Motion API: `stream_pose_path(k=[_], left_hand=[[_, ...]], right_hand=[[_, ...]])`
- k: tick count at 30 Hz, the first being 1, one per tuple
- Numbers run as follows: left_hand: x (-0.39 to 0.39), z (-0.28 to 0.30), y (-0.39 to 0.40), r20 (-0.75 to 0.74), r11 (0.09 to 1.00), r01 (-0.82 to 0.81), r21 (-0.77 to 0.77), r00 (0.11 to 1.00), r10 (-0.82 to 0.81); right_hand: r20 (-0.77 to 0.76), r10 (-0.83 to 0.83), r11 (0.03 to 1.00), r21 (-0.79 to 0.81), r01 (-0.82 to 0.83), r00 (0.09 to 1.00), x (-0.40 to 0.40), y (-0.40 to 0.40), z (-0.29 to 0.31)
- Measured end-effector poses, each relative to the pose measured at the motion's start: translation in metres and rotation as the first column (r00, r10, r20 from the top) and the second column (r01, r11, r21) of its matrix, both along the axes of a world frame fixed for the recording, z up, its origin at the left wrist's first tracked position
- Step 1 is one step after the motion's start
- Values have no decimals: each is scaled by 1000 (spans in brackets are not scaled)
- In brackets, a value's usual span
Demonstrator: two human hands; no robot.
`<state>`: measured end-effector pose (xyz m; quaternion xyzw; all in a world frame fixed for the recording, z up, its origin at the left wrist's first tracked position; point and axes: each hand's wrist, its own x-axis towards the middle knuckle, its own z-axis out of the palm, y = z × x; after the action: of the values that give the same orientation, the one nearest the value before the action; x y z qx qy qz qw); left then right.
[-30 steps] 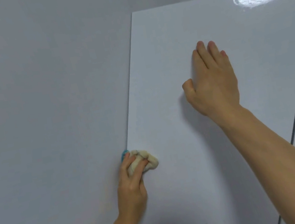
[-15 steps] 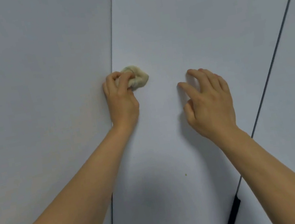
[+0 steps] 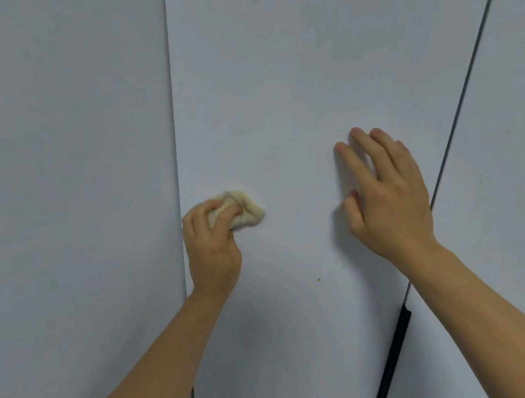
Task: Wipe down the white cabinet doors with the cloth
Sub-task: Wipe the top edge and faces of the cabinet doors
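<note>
Head view: left hand (image 3: 212,249) grips a bunched cream cloth (image 3: 243,211) against the middle cabinet door (image 3: 268,76), just inside its left edge. Right hand (image 3: 387,193), fingers spread, braces on the same door nearer its right edge. Cloth looks soft, light, possibly damp; hold it wadded. Small yellowish speck (image 3: 319,279) below the cloth.

Soft, even, dimmish light, no glare – grey shadows pooled beside the right hand (image 3: 389,198) and below both forearms on the white glossy cabinet door (image 3: 285,73), slight softness throughout, door seams splayed by wide-angle distortion
</note>
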<state>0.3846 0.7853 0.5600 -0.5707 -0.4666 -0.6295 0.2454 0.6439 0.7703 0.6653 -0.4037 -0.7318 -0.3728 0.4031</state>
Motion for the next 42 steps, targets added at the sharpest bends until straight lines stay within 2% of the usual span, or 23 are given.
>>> stream_pose_path(k=[3,6,8,11,14,17,20,22,23,25,28,30,33,34,37,39,40,42], left_hand=[[-3,47,6,112,999,-5,32,994,1],[4,44,12,139,999,-2,54,990,-5],[20,3,11,12,999,22,42,1000,-23],[38,-63,5,-301,997,76,20,951,-67],[36,-67,7,-416,996,58,66,909,-25],[38,-33,7,-388,996,18,86,921,17],[60,11,3,-224,998,29,58,975,-16],[77,28,2,-138,998,44,48,990,-37],[85,28,3,-144,997,53,50,989,-46],[98,7,6,-272,994,93,63,959,-73],[110,-62,2,-597,989,147,-2,793,-119],[112,-91,-2,-650,987,138,-76,744,-154],[112,-73,-6,-642,988,135,-71,752,-149],[111,-54,-8,-606,990,135,-41,785,-132],[108,31,-7,-246,998,65,-2,967,-64],[111,82,-4,-63,999,28,-19,998,-29],[117,92,-2,-45,999,31,-16,998,-32],[137,80,0,-121,999,37,19,992,-34]], right_hand=[[1,38,999,-3,-38,999,2,3,-4],[-15,106,994,-14,-106,994,6,9,-10],[-31,119,993,-17,-120,992,7,12,-11],[-41,119,993,-2,-119,992,6,13,-10],[-20,85,996,-16,-85,996,9,12,-7],[40,65,993,-97,-61,997,13,3,-1],[106,34,981,-193,-13,994,22,-18,14],[76,38,978,-209,-22,996,29,-30,26],[50,43,978,-206,-32,998,33,-33,30],[33,28,971,-236,-20,999,43,-32,31],[88,41,964,-266,-16,995,53,-23,21],[101,89,964,-261,-60,991,58,-17,17],[87,157,960,-247,-132,984,64,-12,18],[84,173,957,-251,-147,981,64,-13,18],[61,197,951,-253,-175,979,66,-13,19],[-6,244,942,-236,-238,970,64,-16,16],[-64,275,939,-196,-282,959,64,-18,13],[-228,363,916,-90,-391,903,69,-23,3]])
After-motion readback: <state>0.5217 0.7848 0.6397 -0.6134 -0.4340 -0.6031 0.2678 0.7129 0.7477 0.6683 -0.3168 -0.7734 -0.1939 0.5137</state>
